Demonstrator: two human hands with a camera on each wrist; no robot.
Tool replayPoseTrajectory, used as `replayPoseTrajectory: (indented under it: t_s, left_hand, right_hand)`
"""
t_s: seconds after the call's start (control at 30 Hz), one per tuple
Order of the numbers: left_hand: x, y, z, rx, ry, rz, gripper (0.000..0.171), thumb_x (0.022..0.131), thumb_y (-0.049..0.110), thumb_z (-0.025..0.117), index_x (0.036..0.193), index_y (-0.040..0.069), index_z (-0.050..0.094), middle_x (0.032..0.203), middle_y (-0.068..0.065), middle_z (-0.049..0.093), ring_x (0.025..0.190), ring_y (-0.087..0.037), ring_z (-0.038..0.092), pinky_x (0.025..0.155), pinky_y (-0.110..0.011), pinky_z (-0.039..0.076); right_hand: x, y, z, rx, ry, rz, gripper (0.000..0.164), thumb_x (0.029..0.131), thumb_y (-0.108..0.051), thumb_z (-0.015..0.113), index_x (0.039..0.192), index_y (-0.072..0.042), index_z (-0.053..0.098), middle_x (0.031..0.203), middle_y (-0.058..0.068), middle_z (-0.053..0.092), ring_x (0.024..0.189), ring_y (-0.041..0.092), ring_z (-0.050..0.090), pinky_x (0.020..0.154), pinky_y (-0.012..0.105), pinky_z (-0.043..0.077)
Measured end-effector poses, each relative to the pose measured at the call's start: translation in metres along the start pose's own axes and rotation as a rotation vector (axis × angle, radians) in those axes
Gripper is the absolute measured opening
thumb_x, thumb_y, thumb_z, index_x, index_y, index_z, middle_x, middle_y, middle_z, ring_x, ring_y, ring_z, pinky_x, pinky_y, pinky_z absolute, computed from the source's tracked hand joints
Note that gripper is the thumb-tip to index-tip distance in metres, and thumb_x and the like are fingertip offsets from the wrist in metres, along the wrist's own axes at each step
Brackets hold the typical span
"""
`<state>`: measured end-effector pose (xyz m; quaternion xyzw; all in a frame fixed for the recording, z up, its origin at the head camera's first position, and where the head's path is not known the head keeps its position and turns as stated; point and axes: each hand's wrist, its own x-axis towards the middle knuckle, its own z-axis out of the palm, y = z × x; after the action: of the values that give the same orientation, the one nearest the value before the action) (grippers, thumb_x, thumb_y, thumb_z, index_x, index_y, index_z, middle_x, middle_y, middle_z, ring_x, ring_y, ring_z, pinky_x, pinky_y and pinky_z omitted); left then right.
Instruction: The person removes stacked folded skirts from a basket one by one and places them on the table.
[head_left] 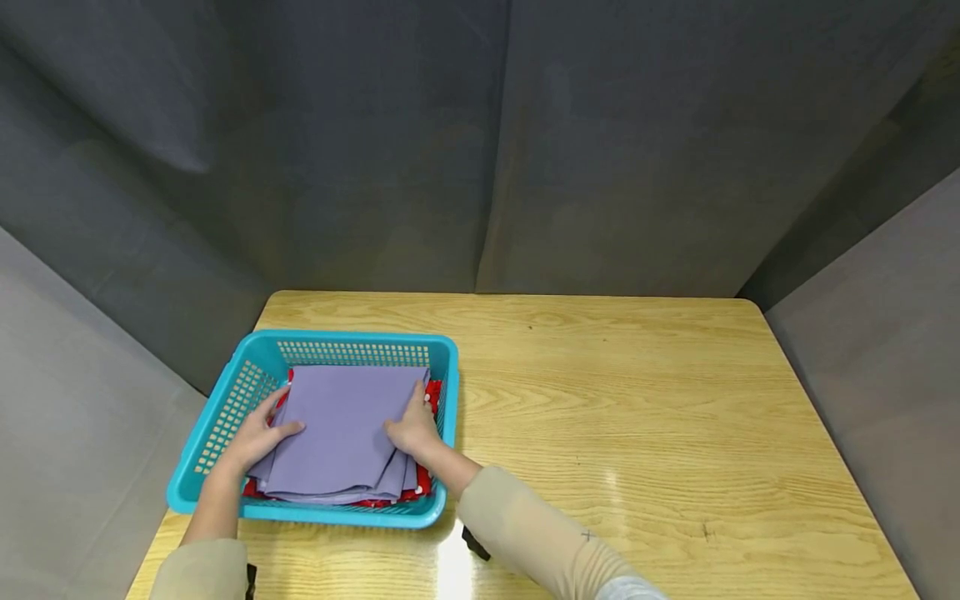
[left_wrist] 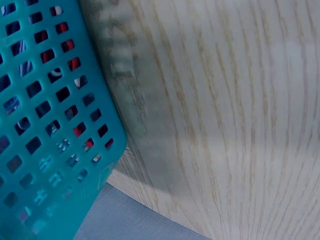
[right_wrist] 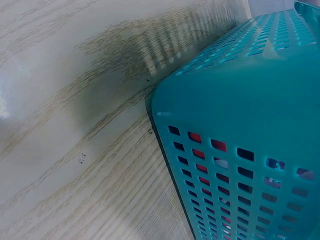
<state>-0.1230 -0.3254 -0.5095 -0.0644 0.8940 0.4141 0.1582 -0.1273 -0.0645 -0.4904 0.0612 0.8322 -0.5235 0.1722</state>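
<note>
A folded purple cloth (head_left: 337, 433) lies in layers on top of red fabric with white spots (head_left: 423, 483) inside a turquoise plastic basket (head_left: 352, 518). My left hand (head_left: 258, 433) holds the cloth's left side, thumb across the top and fingers along the edge. On the opposite side my right hand (head_left: 414, 427) grips the right edge, its thumb on the upper layer and part of its fingers hidden beside the cloth. Both wrist views show only the basket's perforated outer wall (left_wrist: 55, 115), with red and bluish fabric behind the holes, and neither hand.
The basket stands at the left end of a light wood-grain table (head_left: 637, 433). Dark grey curtains (head_left: 375, 150) hang behind the table, and paler grey panels (head_left: 82, 433) flank its sides.
</note>
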Motion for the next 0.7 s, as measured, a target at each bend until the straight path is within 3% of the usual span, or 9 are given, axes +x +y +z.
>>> replayPoseTrajectory:
  t_s: [0.2, 0.3, 0.53, 0.7]
  left_hand:
    - [0.0009, -0.0014, -0.0013, -0.093, -0.038, -0.035, 0.081, 0.086, 0.029, 0.061, 0.148, 0.012, 0.011, 0.145, -0.032, 0.013, 0.129, -0.047, 0.023, 0.098, -0.056, 0.030]
    - [0.0009, -0.0013, -0.0025, -0.137, -0.066, -0.062, 0.082, 0.086, 0.030, 0.061, 0.148, 0.014, 0.009, 0.146, -0.031, 0.010, 0.129, -0.047, 0.022, 0.097, -0.056, 0.030]
    - [0.0050, -0.0030, -0.0029, -0.197, -0.115, -0.102, 0.084, 0.087, 0.032, 0.060, 0.148, 0.012, 0.006, 0.146, -0.033, 0.008, 0.126, -0.046, 0.026, 0.094, -0.054, 0.035]
    - [0.0084, -0.0041, -0.0029, -0.211, -0.118, -0.109, 0.085, 0.087, 0.031, 0.061, 0.148, 0.011, 0.006, 0.146, -0.032, 0.005, 0.129, -0.046, 0.022, 0.097, -0.056, 0.032]
  right_hand:
    - [0.0008, 0.0014, -0.0004, 0.007, -0.010, -0.001, 0.088, 0.077, -0.001, 0.059, 0.145, 0.002, 0.003, 0.142, 0.032, 0.023, 0.132, 0.041, 0.022, 0.103, 0.051, 0.029]
    - [0.0010, 0.0011, -0.0006, 0.009, -0.013, -0.001, 0.088, 0.077, 0.000, 0.060, 0.144, 0.003, 0.003, 0.142, 0.031, 0.023, 0.132, 0.042, 0.022, 0.104, 0.051, 0.028]
    - [0.0043, 0.0039, 0.0009, 0.002, -0.002, -0.022, 0.093, 0.069, 0.006, 0.059, 0.144, 0.005, 0.005, 0.136, 0.031, 0.036, 0.119, 0.037, 0.041, 0.087, 0.044, 0.045]
    - [0.0057, 0.0046, 0.0015, 0.023, -0.011, -0.025, 0.093, 0.067, 0.009, 0.057, 0.144, 0.005, 0.005, 0.137, 0.030, 0.035, 0.117, 0.035, 0.043, 0.085, 0.043, 0.045]
